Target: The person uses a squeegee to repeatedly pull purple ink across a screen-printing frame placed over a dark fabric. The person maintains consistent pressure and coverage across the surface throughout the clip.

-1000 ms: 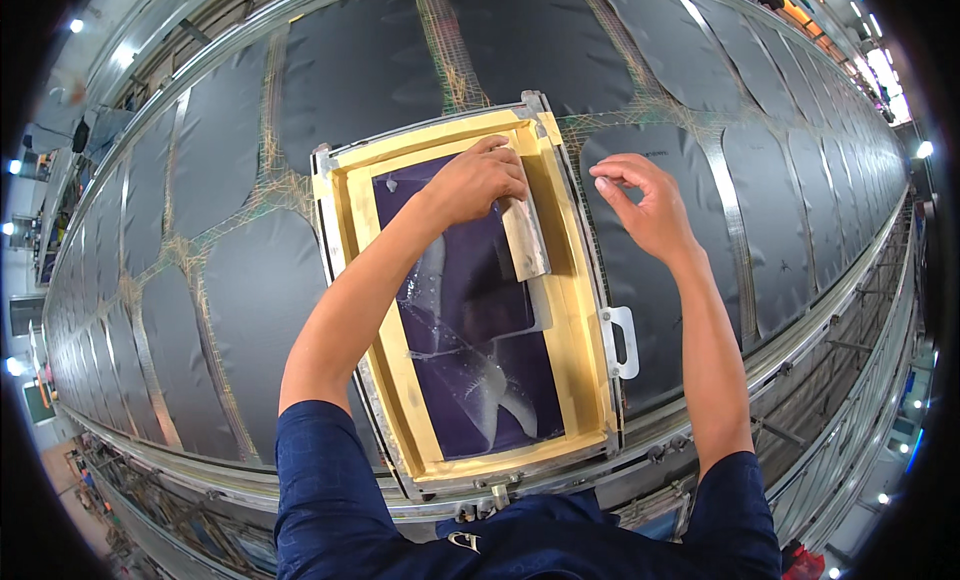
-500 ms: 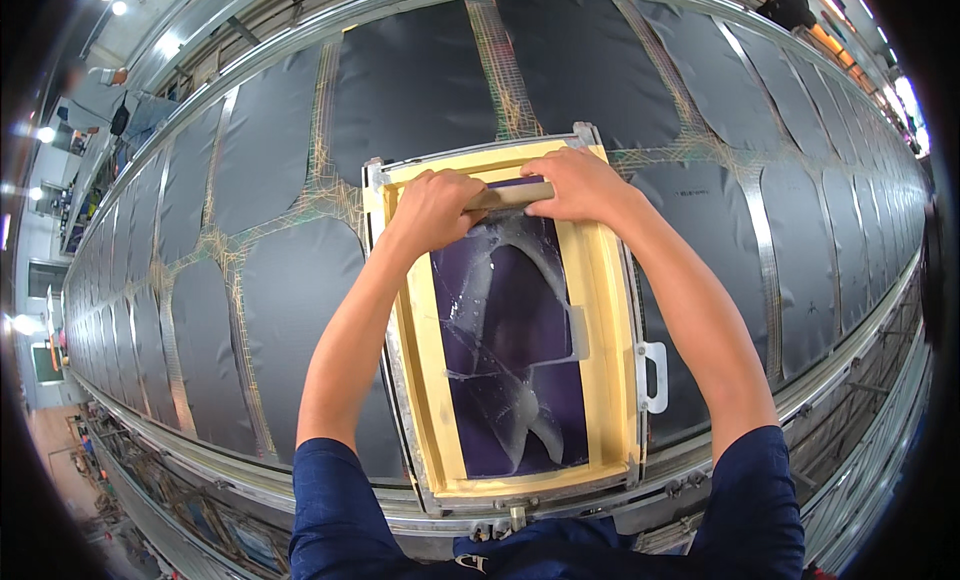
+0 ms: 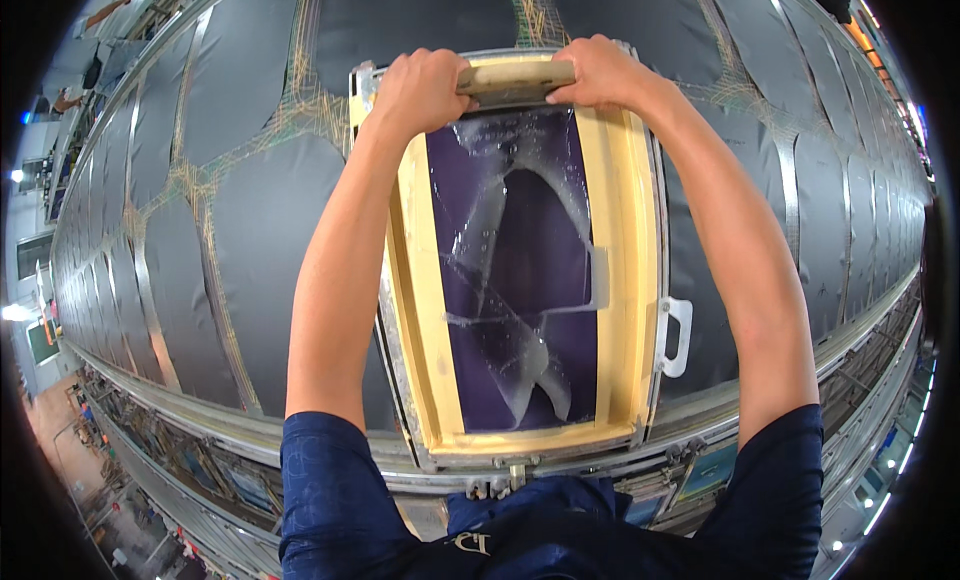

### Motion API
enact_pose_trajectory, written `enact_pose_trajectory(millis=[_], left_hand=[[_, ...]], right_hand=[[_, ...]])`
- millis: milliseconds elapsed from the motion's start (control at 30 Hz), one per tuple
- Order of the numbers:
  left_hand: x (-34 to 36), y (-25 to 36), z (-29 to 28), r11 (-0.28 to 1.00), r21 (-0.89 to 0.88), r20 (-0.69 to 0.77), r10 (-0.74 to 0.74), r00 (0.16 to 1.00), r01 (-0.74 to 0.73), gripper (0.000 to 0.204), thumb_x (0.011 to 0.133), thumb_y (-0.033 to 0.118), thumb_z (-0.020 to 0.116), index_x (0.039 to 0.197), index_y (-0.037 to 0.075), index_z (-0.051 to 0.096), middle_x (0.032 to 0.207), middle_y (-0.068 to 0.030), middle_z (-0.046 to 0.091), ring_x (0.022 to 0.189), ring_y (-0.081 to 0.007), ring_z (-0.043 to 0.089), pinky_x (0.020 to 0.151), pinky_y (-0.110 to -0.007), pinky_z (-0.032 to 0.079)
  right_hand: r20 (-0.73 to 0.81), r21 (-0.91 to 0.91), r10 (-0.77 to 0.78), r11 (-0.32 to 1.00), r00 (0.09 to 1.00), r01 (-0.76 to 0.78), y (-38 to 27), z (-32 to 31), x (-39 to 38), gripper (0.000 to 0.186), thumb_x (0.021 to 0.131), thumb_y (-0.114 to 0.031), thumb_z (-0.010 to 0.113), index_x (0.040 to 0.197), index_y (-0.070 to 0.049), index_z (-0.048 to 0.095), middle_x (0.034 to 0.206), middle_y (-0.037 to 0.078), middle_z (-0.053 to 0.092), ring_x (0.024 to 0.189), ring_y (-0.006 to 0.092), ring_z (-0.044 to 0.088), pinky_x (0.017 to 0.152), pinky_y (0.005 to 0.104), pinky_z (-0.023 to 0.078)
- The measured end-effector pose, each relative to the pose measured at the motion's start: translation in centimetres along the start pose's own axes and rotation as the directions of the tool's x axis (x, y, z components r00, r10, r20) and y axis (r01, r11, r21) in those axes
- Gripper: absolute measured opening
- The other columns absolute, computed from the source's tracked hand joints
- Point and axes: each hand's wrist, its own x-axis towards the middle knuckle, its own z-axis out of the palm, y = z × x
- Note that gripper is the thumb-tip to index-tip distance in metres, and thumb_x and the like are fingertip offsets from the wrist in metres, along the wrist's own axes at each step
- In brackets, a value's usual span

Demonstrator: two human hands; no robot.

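Observation:
A squeegee (image 3: 517, 77) with a pale bar spans the far end of a screen-printing frame (image 3: 620, 380) edged in yellow tape. My left hand (image 3: 422, 92) is wrapped round the bar's left end. Round its right end, my right hand (image 3: 605, 72) is closed too. Below the bar, a darker blade edge faces the screen; its contact with the mesh is hard to make out. Dark purple mesh (image 3: 545, 245) fills the frame's middle. Translucent, wet-looking paste (image 3: 487, 215) lies on it in streaks and a curved shape, thickest toward the squeegee.
Beneath the frame runs a long table bearing rows of dark grey fabric panels (image 3: 275, 250), with a coloured thread grid between them. A white handle (image 3: 676, 337) sticks out on the frame's right side. Metal rails (image 3: 230, 430) follow the table's near edge, with clamp hardware (image 3: 500, 487) by my body.
Both hands have carried the squeegee a little farther toward the frame's far end, and its bar looks more tilted. The whole view has shifted, placing the frame higher in the picture.

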Motion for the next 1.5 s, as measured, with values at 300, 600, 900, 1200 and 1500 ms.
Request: enact_pose_trajectory(millis=[300, 600, 900, 1200, 1500], left_hand=[[-12.8, 4.7, 3.0, 0.997, -0.037, -0.010, 0.068, 0.998, -0.068, 0.022, 0.075, 0.028, 0.085, 0.082, 0.011, 0.072, 0.076, -0.0100, 0.071, 0.080, -0.0326, 0.070, 0.087, -0.046, 0.048], [-34.5, 13.8, 8.2, 0.978, -0.143, -0.122, 0.132, 0.984, -0.149, 0.016, 0.065, 0.009, 0.078, 0.076, 0.010, 0.066, 0.078, -0.0078, 0.068, 0.080, -0.0286, 0.068, 0.080, -0.043, 0.046], [-35.9, 14.7, 6.2, 0.984, -0.124, 0.015, 0.130, 0.991, -0.127, 0.014, 0.070, 0.013, 0.077, 0.082, 0.013, 0.070, 0.081, -0.0033, 0.070, 0.082, -0.0243, 0.068, 0.083, -0.040, 0.044], [-12.7, 4.4, 2.0, 0.985, 0.035, -0.132, 0.173, 0.976, -0.170, 0.019, 0.075, 0.023, 0.082, 0.081, 0.011, 0.069, 0.079, -0.0080, 0.071, 0.082, -0.0310, 0.071, 0.084, -0.047, 0.047], [0.1, -1.3, 0.8, 0.994, 0.016, -0.138, 0.108, 0.984, -0.107, 0.024, 0.075, 0.031, 0.083, 0.083, 0.011, 0.074, 0.078, -0.0142, 0.072, 0.083, -0.0367, 0.070, 0.079, -0.048, 0.050]], right_hand=[[0.025, 0.103, 0.005, 0.995, 1.000, -0.008, -5.4, 5.0, -11.7, 0.026, 0.075, -0.016, 0.082, 0.097, -0.003, 0.074, 0.077, 0.020, 0.071, 0.075, 0.0358, 0.070, 0.071, 0.0408, 0.055], [0.023, 0.021, -0.086, 0.996, 0.996, 0.085, -13.2, 14.3, -31.7, 0.025, 0.068, -0.010, 0.080, 0.092, -0.010, 0.074, 0.083, 0.013, 0.071, 0.088, 0.0346, 0.068, 0.090, 0.0432, 0.052], [0.156, -0.053, -0.077, 0.995, 0.985, 0.086, -13.7, 14.9, -33.6, 0.030, 0.075, -0.026, 0.080, 0.101, -0.013, 0.073, 0.086, 0.007, 0.072, 0.095, 0.0248, 0.068, 0.094, 0.0398, 0.045], [-0.049, -0.001, -0.007, 1.000, 0.999, 0.007, -5.7, 4.2, -12.2, 0.025, 0.073, -0.022, 0.078, 0.094, -0.007, 0.073, 0.092, 0.015, 0.075, 0.094, 0.0359, 0.071, 0.087, 0.0459, 0.055], [-0.005, 0.031, 0.055, 0.998, 0.998, -0.055, -0.7, -0.4, 0.4, 0.041, 0.077, -0.029, 0.085, 0.108, -0.005, 0.076, 0.089, 0.022, 0.075, 0.086, 0.0392, 0.073, 0.082, 0.0437, 0.057]])
